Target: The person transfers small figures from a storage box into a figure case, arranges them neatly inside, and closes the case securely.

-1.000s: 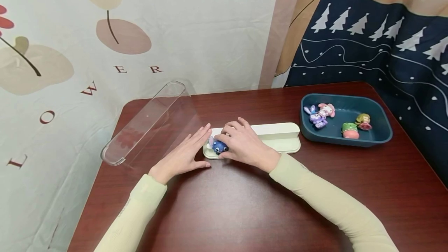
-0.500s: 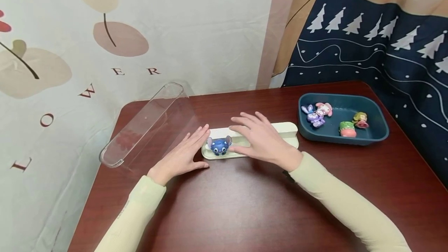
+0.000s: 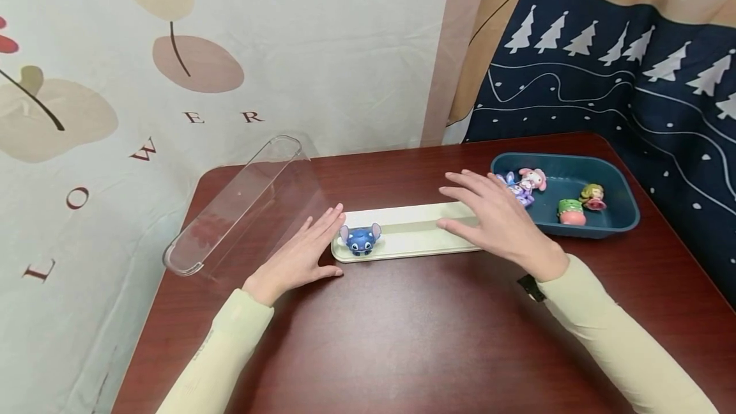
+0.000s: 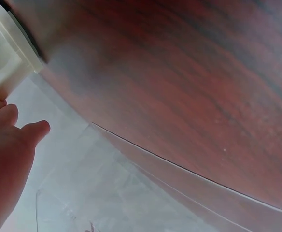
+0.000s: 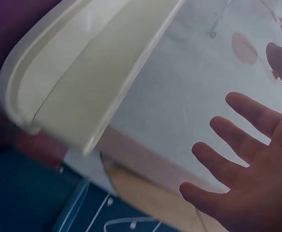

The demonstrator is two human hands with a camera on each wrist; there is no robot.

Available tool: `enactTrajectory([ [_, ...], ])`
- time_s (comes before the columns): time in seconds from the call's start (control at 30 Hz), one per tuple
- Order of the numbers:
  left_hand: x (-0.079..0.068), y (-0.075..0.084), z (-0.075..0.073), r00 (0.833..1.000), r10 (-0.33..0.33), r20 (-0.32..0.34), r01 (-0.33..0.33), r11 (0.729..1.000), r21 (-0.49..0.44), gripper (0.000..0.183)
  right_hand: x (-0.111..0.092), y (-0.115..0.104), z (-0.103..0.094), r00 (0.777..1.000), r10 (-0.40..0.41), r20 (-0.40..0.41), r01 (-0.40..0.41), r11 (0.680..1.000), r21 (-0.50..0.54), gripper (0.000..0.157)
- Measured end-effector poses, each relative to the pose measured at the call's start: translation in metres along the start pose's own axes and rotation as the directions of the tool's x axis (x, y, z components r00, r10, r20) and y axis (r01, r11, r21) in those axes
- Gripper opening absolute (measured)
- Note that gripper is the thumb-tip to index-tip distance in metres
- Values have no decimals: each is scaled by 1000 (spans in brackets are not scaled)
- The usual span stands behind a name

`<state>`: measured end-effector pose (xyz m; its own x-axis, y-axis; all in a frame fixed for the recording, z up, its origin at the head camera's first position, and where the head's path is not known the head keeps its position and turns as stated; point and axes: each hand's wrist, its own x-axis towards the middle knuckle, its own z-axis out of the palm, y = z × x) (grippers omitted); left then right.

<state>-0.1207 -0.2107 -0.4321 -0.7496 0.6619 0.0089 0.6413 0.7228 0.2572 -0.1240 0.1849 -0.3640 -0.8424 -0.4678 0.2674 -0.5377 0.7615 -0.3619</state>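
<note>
A blue big-eared figurine (image 3: 360,241) stands at the left end of a long cream stepped tray (image 3: 425,245). My left hand (image 3: 299,254) lies with straight fingers at the tray's left end, fingertips close to its edge; whether they touch it I cannot tell. Above the tray's right end hovers my right hand (image 3: 497,219), fingers spread and nothing held. In the right wrist view the fingers of that hand (image 5: 252,154) are apart from the cream tray (image 5: 88,87). Part of a purple rabbit figurine (image 3: 519,193) is hidden behind the right hand.
A dark teal bin (image 3: 618,225) at the right holds the purple rabbit, a pink-eared figurine (image 3: 533,179), a green-and-pink piece (image 3: 572,213) and a blond-haired figurine (image 3: 593,197). At the left, a clear plastic cover (image 3: 241,203) stands on the brown table (image 3: 391,337).
My right hand has let go of the blue figurine and moved right along the tray toward the teal bin. The figurine stays at the tray's left end. My left hand has hardly moved.
</note>
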Motion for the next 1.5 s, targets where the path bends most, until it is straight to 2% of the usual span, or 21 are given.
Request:
enactTrajectory([
  [0.33,2,5,0,1000,-20,-6,20,1000,-11,108,-18,25,-23,995,90,-45,-91,995,-28,61],
  [0.5,5,7,1,1000,-8,-24,8,1000,-21,109,-29,38,-36,982,184,-34,-184,983,-20,63],
  [0.63,7,8,0,1000,2,-23,-2,1000,-7,107,-38,51,-46,966,258,-32,-258,966,2,67],
  [0.77,7,8,0,1000,0,-17,0,1000,-3,105,-46,67,-55,949,309,-67,-309,951,17,66],
  [0.87,8,8,1,1000,-2,-15,2,1000,-11,105,-53,80,-62,928,365,-76,-363,931,32,68],
  [1.03,9,8,2,1000,2,-12,-2,1000,-18,105,-62,102,-70,896,442,-50,-440,897,47,71],
  [1.33,9,7,2,1000,8,-11,-8,999,-32,106,-75,132,-80,865,502,-9,-501,864,43,72],
  [1.5,8,8,1,1000,3,-1,-3,1000,-25,106,-78,146,-81,832,554,22,-554,832,-5,76],
])
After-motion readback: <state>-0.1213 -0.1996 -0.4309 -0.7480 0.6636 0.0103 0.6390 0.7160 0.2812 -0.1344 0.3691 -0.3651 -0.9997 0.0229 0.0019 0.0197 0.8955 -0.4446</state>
